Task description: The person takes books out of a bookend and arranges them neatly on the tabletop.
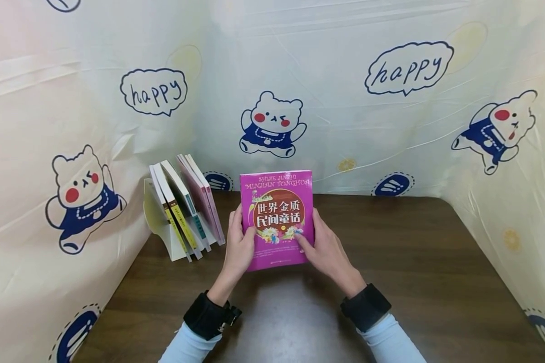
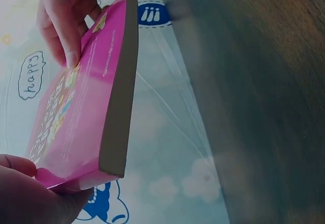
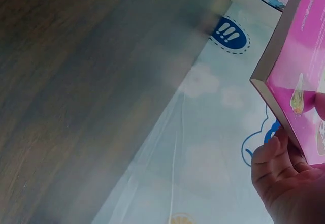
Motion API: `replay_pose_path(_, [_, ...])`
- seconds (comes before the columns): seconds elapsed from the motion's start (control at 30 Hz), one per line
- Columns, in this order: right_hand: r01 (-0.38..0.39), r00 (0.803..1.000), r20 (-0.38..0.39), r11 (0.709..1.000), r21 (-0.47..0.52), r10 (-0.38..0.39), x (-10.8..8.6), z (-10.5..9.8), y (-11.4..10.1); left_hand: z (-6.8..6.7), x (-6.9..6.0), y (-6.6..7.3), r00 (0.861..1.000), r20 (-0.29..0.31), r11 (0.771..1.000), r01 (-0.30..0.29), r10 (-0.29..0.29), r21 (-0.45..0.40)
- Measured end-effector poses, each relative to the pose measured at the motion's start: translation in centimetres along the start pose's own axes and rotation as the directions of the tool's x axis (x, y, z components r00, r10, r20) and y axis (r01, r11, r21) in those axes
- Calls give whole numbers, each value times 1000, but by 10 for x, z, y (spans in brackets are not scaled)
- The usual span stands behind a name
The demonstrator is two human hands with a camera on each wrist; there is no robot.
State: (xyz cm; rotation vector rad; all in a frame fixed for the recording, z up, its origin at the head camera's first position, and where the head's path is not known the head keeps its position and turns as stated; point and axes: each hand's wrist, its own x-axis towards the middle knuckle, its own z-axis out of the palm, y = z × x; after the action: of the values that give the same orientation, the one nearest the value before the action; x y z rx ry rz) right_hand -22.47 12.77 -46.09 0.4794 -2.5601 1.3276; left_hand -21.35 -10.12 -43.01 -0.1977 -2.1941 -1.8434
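Observation:
A thick magenta book (image 1: 279, 252) with a round brown title panel is held up in front of me, its cover facing me. My left hand (image 1: 240, 247) grips its left edge, thumb on the cover and fingers behind. On the opposite edge my right hand (image 1: 329, 249) holds it the same way, thumb near the printed flowers. The left wrist view shows the grey page block along the bottom of the book (image 2: 91, 117). In the right wrist view, curled fingers of the right hand (image 3: 287, 183) reach behind the book (image 3: 299, 71).
Several books (image 1: 181, 212) lean upright in a pale bookend or rack (image 1: 154, 212) at the left of the brown table (image 1: 413, 262). A curtain (image 1: 336, 121) printed with bears and "happy" bubbles surrounds the table's back and sides.

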Motion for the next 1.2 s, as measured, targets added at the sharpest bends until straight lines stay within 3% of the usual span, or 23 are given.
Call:
replay_pose_path(0.57, [-61, 998, 8, 997, 40, 61, -5, -8, 2, 5, 1, -11, 999, 34, 999, -27, 26, 32])
replay_pose_path(0.93, [-110, 994, 28, 993, 41, 109, -9, -14, 5, 10, 3, -18, 997, 74, 995, 16, -23, 98])
replay_pose_path(1.2, [-187, 982, 49, 981, 41, 185, -16, -17, 6, 15, 3, -23, 990, 140, 989, 1, -22, 149])
